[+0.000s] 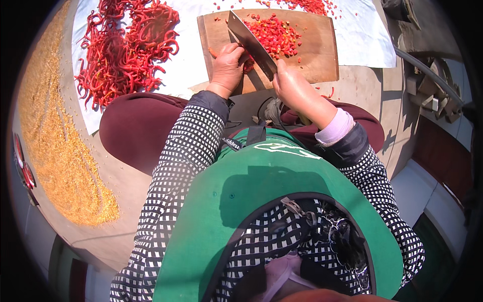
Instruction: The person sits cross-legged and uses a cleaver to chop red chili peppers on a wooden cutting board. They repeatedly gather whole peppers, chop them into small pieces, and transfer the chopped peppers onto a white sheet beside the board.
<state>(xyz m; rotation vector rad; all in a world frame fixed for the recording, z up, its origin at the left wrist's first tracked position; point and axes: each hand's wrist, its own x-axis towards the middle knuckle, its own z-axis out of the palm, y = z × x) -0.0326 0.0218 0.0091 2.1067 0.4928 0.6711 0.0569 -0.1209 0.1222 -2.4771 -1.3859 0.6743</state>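
My right hand [298,90] grips the handle end of a broad-bladed kitchen cleaver [252,45], its blade slanting up to the left above a wooden cutting board [317,68]. Beside the blade, my left hand [227,68] is curled with its fingers bent around red chili peppers. An orange-red chili end [212,52] pokes out on its left, and a bit of red shows between the hand and the blade. How many chilies it holds is hidden. Chopped red chilies [277,37] with pale seeds lie heaped on the board, right of the blade.
Whole red chilies [124,53] cover the left of a white cloth [188,49]. More chopped chili [311,5] lies at its far edge. Yellow grain [68,170] is spread on the ground at far left. A grey pole [430,71] and stacked blocks [430,90] stand at right.
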